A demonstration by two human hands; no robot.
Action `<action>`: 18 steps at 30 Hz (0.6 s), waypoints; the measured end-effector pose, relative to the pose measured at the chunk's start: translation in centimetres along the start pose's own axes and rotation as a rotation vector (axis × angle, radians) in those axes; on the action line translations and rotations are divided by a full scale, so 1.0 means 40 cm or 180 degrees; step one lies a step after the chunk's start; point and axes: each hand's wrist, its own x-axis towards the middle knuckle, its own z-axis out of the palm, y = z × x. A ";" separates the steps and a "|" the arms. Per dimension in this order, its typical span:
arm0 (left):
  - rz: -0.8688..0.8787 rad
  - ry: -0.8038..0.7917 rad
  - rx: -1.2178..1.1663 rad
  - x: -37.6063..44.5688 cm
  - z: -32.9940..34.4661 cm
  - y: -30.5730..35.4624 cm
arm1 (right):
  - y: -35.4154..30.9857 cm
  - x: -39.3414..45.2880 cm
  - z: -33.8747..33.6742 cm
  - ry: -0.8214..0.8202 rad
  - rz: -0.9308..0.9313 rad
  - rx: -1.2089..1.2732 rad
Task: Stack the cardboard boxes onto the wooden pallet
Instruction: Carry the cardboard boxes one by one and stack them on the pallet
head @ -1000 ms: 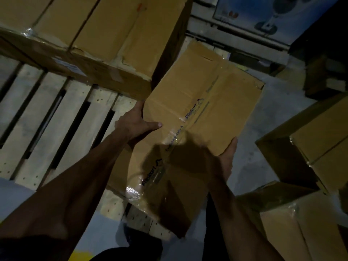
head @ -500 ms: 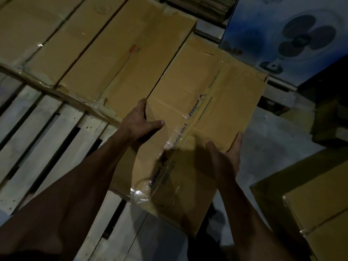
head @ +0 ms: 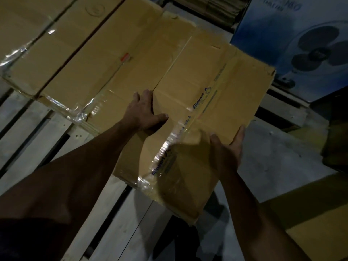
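You've got two hands in view: your left hand (head: 144,112) and your right hand (head: 228,147), both on one taped cardboard box (head: 197,119). Left of that box, two more cardboard boxes (head: 94,59) lie side by side, so three on the one wooden pallet (head: 37,132). Right of the taped box, count one blue fan carton (head: 301,40) and at least two further brown boxes (head: 320,213), dim at the edge.

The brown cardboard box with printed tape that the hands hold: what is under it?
Under the brown cardboard box with printed tape, pale slats of the wooden pallet show at its near end. The box hides whatever lies beneath its middle and far end.
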 end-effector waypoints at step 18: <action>0.0369 -0.0668 0.1125 -0.183 -0.038 -0.182 | 0.043 -0.154 0.072 -0.0280 -0.0913 -0.2713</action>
